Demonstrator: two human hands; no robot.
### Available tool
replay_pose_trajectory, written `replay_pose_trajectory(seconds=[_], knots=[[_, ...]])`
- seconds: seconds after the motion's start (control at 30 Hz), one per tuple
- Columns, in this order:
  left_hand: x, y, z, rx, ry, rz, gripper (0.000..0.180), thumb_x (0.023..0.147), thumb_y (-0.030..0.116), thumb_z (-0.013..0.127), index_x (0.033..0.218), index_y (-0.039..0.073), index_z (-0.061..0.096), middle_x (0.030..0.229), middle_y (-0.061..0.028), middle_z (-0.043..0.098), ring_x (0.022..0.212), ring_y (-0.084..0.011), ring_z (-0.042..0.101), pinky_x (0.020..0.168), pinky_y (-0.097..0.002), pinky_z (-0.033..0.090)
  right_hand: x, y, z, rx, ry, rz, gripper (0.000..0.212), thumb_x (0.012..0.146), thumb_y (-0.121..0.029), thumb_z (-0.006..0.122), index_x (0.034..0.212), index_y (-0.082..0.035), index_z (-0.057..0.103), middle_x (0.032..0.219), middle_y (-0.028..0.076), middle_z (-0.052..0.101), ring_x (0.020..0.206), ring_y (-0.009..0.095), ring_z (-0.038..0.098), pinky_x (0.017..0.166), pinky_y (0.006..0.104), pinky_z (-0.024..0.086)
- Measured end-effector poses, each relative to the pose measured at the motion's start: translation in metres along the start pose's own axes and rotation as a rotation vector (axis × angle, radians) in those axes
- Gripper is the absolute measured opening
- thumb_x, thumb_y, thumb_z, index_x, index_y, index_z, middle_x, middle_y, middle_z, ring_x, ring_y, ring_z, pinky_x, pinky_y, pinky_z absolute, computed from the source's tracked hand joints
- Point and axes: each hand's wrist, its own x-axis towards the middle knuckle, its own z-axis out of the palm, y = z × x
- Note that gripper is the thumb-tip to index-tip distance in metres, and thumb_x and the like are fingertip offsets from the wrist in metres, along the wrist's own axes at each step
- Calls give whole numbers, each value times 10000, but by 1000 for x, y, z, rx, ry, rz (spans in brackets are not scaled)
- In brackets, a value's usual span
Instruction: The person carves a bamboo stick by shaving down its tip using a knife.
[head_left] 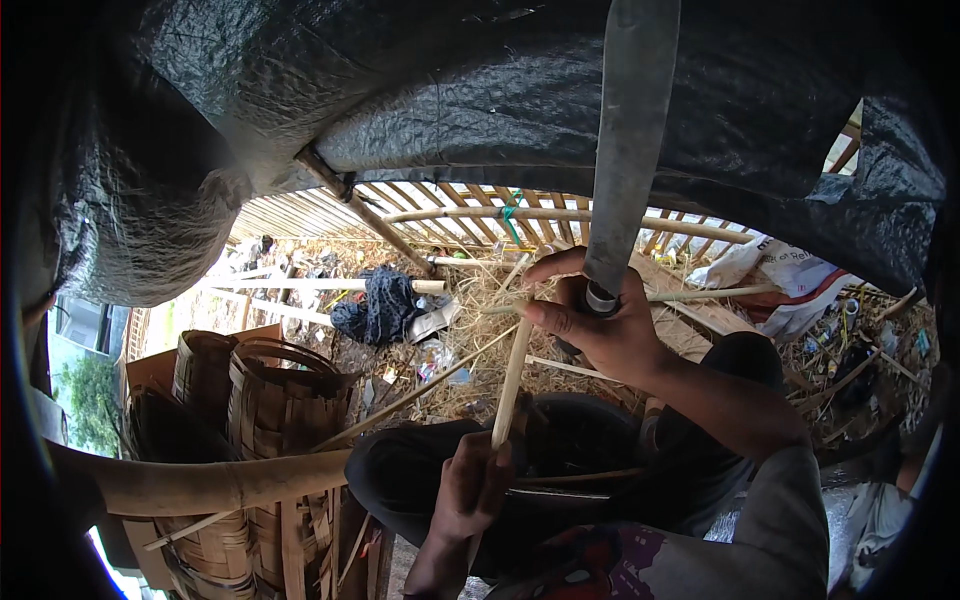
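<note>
My right hand [625,335] is closed round the handle of a machete [635,130], whose long grey blade points up and away from me. A metal collar shows where the blade meets the handle; most of the handle is hidden in the hand. The thumb and forefinger of that hand reach to the upper end of a pale bamboo strip [512,385]. Lower down, my left hand [470,490] grips this same strip near my knee, and the strip stands slanted between both hands. Whether the right fingertips pinch the strip or only touch it, I cannot tell.
Woven bamboo baskets [285,390] stand at the left behind a thick bamboo pole [220,485]. Shavings [490,290], a dark crumpled cloth [385,305] and litter cover the ground ahead. A white sack [790,270] lies right. Black plastic sheeting [450,110] hangs overhead near the blade.
</note>
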Motion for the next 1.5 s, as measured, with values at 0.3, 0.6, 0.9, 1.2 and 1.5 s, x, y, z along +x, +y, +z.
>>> replay_pose_trajectory(seconds=[0.3, 0.6, 0.9, 1.2, 1.5], knots=[[3, 1, -10, 26, -120, -79, 295, 851, -16, 521, 1134, -6, 436, 709, -63, 576, 607, -80, 519, 539, -240, 418, -4, 7, 2, -48, -24, -33, 252, 839, -78, 694, 1078, -48, 621, 510, -84, 363, 459, 2, 299, 451, 209, 229], [37, 35, -14, 53, -147, 74, 259, 980, 212, 458, 1130, 4, 497, 765, -71, 546, 680, -149, 555, 576, -219, 461, -3, -14, -7, -67, -117, 199, 347, 869, -161, 676, 1182, -44, 583, 550, -93, 386, 483, 0, 324, 451, 205, 251], [61, 67, 2, -253, -136, -146, 232, 1002, 277, 399, 1125, 83, 429, 571, -34, 457, 382, -85, 356, 355, -233, 318, 11, -26, -39, -723, -171, -54, 380, 743, -399, 759, 907, -73, 653, 643, 49, 616, 548, 162, 612, 535, 302, 482], [67, 57, 19, -62, -17, 36, 233, 1016, 301, 363, 1036, 91, 463, 586, 22, 379, 422, -37, 282, 377, -220, 227, 10, -17, -38, -965, -198, -335, 517, 711, -534, 720, 919, -69, 632, 661, 58, 630, 604, 246, 639, 549, 360, 494], [67, 58, 20, -332, -158, -290, 261, 1017, 343, 339, 971, 130, 482, 518, 43, 318, 398, -49, 243, 381, -218, 195, 10, -21, -29, -1044, -330, -376, 602, 677, -602, 699, 921, -55, 631, 689, 81, 643, 636, 255, 648, 570, 363, 500]])
